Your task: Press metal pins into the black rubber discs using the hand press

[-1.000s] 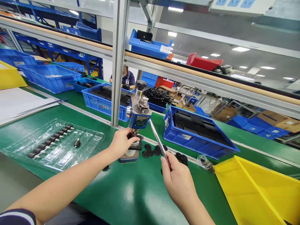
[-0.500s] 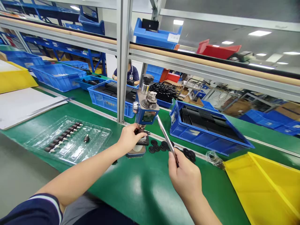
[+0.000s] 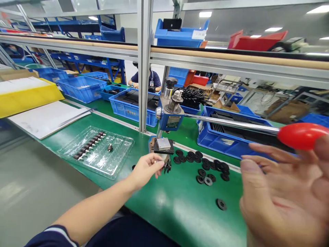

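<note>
My left hand (image 3: 149,170) is closed in a pinch on a small black wheel-like part (image 3: 167,166), just in front of the arbor press (image 3: 171,118). Fingers hide some of that part. Under the press's ram, a metal block (image 3: 163,144) lies bare on the black fixture. The press lever (image 3: 231,124) sticks out level to the right and ends in a red knob (image 3: 303,136). Close below the knob, my right hand (image 3: 285,192) is open with its fingers spread; whether a finger touches the knob I cannot tell. Several black wheels (image 3: 208,181) are scattered right of the press.
A clear plastic tray (image 3: 120,161) with a row of small dark cylindrical parts lies at left. Blue bins (image 3: 223,145) of black parts stand behind the press. An upright metal post (image 3: 144,68) rises beside it. At the far side sits a person (image 3: 154,80).
My right hand has let go of the lever, which has swung up from a steep downward slant to level. My left hand has come off the fixture toward me with the black part.
</note>
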`<state>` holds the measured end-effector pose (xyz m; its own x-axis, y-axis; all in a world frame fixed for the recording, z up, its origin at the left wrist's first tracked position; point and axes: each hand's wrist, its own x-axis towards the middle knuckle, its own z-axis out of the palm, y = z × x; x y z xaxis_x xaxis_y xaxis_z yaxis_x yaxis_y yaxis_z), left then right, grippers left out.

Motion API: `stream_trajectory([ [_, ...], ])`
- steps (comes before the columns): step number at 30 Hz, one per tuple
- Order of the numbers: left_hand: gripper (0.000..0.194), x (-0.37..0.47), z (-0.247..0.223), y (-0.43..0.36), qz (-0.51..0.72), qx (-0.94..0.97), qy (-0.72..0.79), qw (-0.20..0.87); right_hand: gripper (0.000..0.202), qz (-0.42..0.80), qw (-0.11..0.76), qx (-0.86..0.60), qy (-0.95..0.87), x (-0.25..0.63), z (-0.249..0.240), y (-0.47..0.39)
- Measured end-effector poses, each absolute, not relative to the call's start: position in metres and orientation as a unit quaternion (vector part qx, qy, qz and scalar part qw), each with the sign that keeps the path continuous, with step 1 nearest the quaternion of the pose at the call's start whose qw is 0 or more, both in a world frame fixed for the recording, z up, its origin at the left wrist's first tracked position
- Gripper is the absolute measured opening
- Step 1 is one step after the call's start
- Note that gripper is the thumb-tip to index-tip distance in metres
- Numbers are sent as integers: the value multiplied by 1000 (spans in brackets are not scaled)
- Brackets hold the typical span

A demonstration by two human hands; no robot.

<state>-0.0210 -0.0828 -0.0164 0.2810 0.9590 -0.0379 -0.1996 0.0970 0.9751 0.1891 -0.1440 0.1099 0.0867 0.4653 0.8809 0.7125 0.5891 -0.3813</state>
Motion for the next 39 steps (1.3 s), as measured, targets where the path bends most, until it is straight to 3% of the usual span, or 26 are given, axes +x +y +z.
stream_trajectory([
  [2,31,-21,-34,-93,438,416,341,720,62,-53,624,-458,-631,187,79,-140],
  [5,34,-17,-60,-98,429,328,276,795,52,43,526,-491,-693,187,11,-136],
  [8,37,-10,-83,-96,428,304,238,817,50,137,465,-481,-730,180,-55,-131],
  [12,40,0,-110,-89,409,333,240,815,37,190,480,-473,-714,167,-101,-123],
  [15,40,4,-128,-84,395,423,281,766,36,192,493,-485,-697,165,-118,-117],
  [20,26,2,-152,-83,397,598,376,586,40,208,484,-491,-694,167,-146,-115],
  [26,22,0,-159,-86,370,701,402,458,41,224,471,-499,-692,171,-153,-115],
  [31,21,0,-153,-85,373,718,407,424,42,221,464,-500,-697,173,-151,-115],
  [39,24,-1,-154,-87,384,683,422,456,45,227,450,-498,-706,173,-153,-118],
])
